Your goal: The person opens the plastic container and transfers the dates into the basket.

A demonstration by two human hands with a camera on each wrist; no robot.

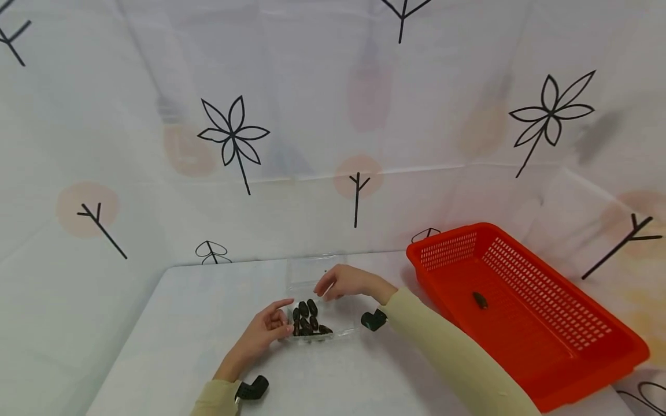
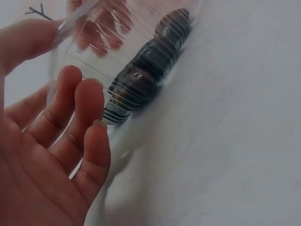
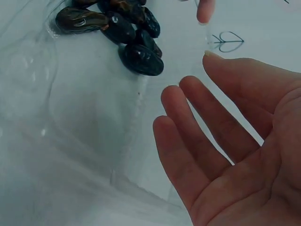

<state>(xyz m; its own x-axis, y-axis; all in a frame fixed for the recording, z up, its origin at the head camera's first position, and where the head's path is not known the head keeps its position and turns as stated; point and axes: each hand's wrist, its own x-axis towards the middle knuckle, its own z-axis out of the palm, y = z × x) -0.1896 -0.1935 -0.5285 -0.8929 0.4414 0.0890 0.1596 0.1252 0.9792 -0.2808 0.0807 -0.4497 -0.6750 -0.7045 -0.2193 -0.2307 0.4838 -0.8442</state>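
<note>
A clear plastic box (image 1: 340, 334), its clear lid (image 1: 307, 267) folded back behind it, stands on the table. Several dark, glossy, oval pieces that look like dates (image 1: 306, 323) lie in its left half; the left wrist view shows some dates (image 2: 155, 54) through the ribbed wall. At the box's left end, my left hand (image 1: 265, 329) holds the side with thumb and fingers spread along it. My right hand (image 1: 348, 281) hovers over the far side of the box, fingers loosely bent. In the right wrist view the right hand (image 3: 230, 141) has nothing in its palm, apart from the dates.
A red plastic basket (image 1: 541, 370) with slotted walls stands at the right of the table. One dark oval piece (image 1: 480, 300) lies on its floor. A white cloth with line-drawn leaves (image 1: 233, 134) hangs behind the white table (image 1: 171, 346).
</note>
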